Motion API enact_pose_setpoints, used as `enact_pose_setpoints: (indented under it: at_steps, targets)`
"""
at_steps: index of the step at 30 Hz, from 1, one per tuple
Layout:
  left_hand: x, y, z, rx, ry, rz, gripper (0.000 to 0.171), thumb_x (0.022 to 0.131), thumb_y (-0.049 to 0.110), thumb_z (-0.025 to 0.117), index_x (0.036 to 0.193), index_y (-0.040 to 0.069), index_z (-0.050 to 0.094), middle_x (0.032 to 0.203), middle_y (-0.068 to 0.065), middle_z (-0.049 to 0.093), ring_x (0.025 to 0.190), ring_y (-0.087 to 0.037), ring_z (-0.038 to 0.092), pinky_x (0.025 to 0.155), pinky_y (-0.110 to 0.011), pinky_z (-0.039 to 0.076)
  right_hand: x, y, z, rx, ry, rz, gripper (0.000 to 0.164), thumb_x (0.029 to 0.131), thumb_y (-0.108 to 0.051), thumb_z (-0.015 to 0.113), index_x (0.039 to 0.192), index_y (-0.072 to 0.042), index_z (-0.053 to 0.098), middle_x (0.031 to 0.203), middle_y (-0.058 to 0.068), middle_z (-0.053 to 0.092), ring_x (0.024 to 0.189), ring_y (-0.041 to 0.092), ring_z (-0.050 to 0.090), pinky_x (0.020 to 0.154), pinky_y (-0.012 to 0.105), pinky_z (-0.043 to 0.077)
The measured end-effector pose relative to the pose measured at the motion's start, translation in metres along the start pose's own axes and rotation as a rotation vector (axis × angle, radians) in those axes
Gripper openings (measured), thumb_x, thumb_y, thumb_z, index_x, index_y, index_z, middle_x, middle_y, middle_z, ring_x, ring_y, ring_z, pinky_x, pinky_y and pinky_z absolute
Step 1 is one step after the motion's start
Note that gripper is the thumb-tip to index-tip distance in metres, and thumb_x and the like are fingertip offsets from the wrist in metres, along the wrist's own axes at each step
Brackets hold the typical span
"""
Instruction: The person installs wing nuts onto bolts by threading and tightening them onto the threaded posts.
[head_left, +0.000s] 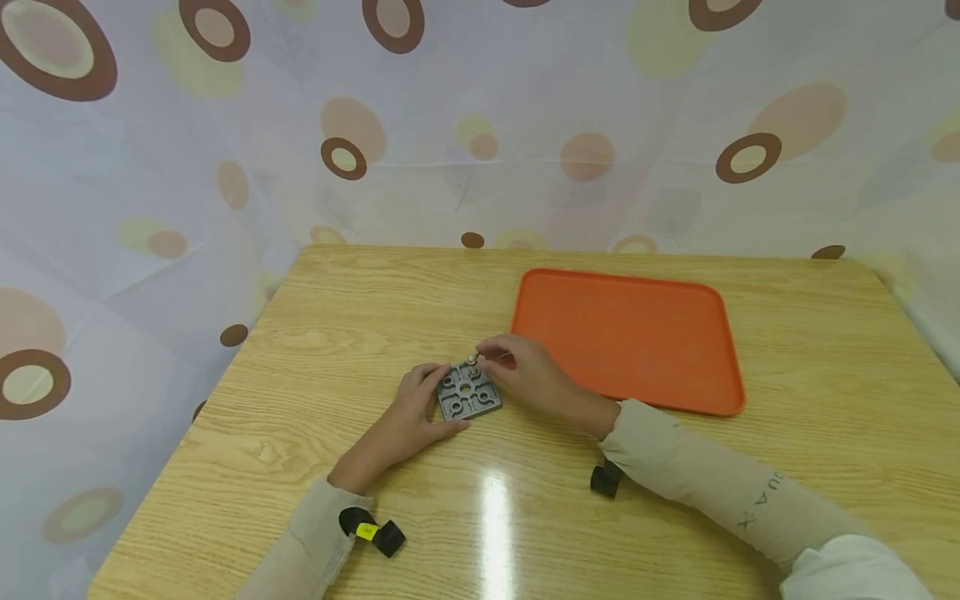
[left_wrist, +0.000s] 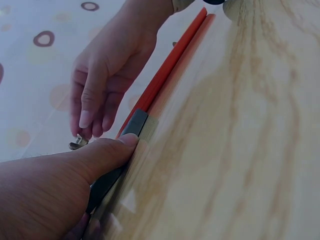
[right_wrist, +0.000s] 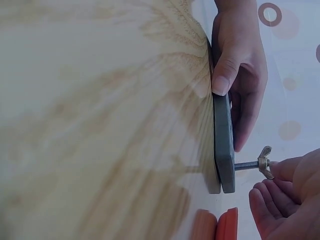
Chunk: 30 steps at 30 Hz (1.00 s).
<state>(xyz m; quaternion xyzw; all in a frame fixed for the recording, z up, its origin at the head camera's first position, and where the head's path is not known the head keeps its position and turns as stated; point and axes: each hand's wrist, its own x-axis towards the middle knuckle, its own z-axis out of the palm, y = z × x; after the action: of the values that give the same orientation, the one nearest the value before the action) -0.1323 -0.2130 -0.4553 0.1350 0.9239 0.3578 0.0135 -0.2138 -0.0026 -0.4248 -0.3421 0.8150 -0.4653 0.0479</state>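
Note:
A square grey metal plate (head_left: 454, 393) with curved slots and a round hole at its centre lies flat on the wooden table. My left hand (head_left: 420, 414) grips it, fingers along the left edge and thumb at the near edge. From the plate's far right corner stands a threaded bolt (right_wrist: 245, 165), upright, with a brass-coloured wing nut (right_wrist: 263, 161) near its top. The thumb and fingertips of my right hand (head_left: 534, 375) pinch the wing nut. Some bare thread shows between nut and plate in the right wrist view.
An orange-red tray (head_left: 630, 333) lies on the table just behind and right of the plate, partly under my right hand in the head view. The wooden table (head_left: 360, 308) ends at a patterned cloth (head_left: 525, 200) hanging behind it.

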Motion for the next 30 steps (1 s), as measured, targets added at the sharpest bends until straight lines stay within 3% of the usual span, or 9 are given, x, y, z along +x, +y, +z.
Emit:
enact_pose_setpoints:
  at_steps: [17,30]
  targets:
    - [0.0001,0.0022,-0.0014,-0.002,-0.016,-0.030,0.086,0.079,0.041,0.072,0.144,0.004,0.030,0.139,-0.009,0.029,0.125,-0.022,0.027,0.102,-0.041,0.029,-0.0010,0.0006,-0.0028,-0.014,0.013,-0.020,0.013,0.091,-0.012,0.061,0.100,-0.007,0.068,0.098,0.001,0.065,0.088,0.010,0.060,0.077,0.026,0.048]
    - [-0.0003,0.0016,-0.0013,-0.007,-0.012,-0.019,0.086,0.079,0.042,0.072,0.144,0.004,0.030,0.138,-0.009,0.029,0.124,-0.022,0.028,0.102,-0.041,0.030,0.0001,-0.0015,0.0010,0.004,0.018,-0.053,0.012,0.088,-0.012,0.065,0.097,-0.005,0.069,0.094,0.000,0.066,0.085,0.010,0.060,0.076,0.026,0.049]
